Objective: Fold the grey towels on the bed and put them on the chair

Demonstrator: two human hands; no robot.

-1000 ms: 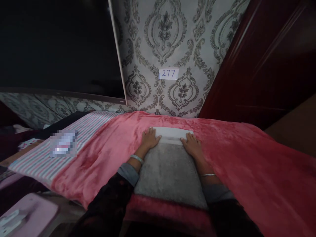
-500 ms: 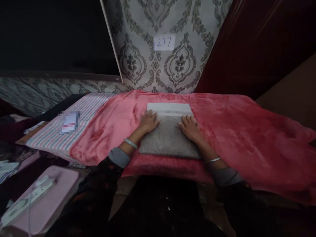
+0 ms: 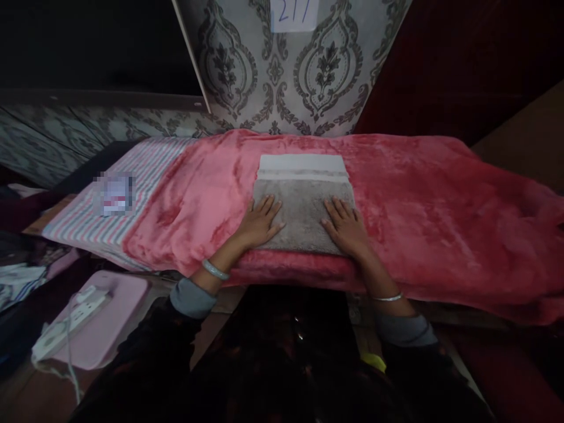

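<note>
A grey towel (image 3: 304, 214) with a white band along its far end lies flat on the pink-red plush blanket (image 3: 423, 217). On the towel's left side rests my left hand (image 3: 261, 221), palm down with fingers spread. My right hand (image 3: 345, 226) lies open on the right side of the towel, its fingers also apart. Both hands press on the cloth and neither grips it. Between them the grey surface looks smooth.
A striped cloth (image 3: 92, 214) at the left bears a small blurred packet (image 3: 115, 194). Nearer, a power strip (image 3: 74, 323) sits on a pink stool (image 3: 126, 288). Behind are a patterned wall (image 3: 275, 88) and a dark screen (image 3: 88, 47).
Both hands have slid from near the white band toward the towel's nearer part. The view has tilted down, so the wall and blanket sit higher.
</note>
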